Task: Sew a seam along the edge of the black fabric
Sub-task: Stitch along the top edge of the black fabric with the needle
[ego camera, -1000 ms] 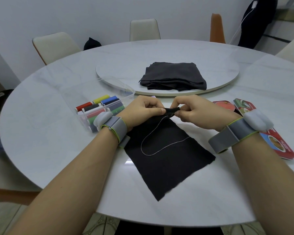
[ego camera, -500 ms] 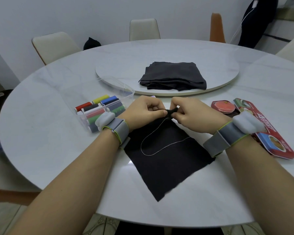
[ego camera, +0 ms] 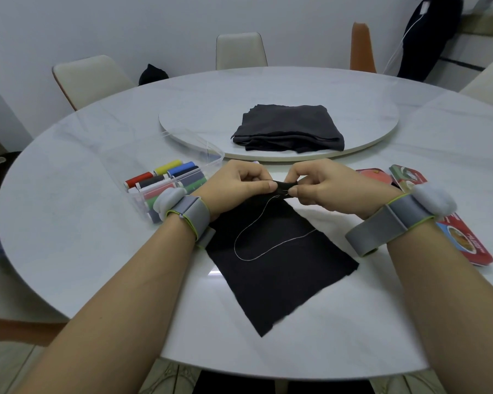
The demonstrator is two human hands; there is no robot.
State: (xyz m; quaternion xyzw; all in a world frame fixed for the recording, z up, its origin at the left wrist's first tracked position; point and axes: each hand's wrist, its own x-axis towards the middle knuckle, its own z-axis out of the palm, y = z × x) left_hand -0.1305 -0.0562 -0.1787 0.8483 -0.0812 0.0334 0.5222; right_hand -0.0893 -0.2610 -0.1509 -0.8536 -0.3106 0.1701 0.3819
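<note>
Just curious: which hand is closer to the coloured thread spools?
Left. The left hand sits just beside the spools; the right hand is farther off, past the left one.

Even, cool indoor light, soft shadows.
Small glare patch shines on the table (ego camera: 214, 273); wide-angle bending curves the edges.

A round white marble table (ego camera: 69, 223) carries a raised turntable (ego camera: 382, 120) at its middle, and a folded stack of dark cloth (ego camera: 288, 126) lies on it. Toward the left edge, a clear plastic box (ego camera: 138, 199) holds thread spools (ego camera: 168, 177) in red, yellow, blue, black and green. Toward the right edge lie a round red tin (ego camera: 370, 174) and a flat red packet (ego camera: 464, 245). Cream chairs (ego camera: 88, 78) and an orange chair (ego camera: 362, 49) stand beyond the far edge.
</note>
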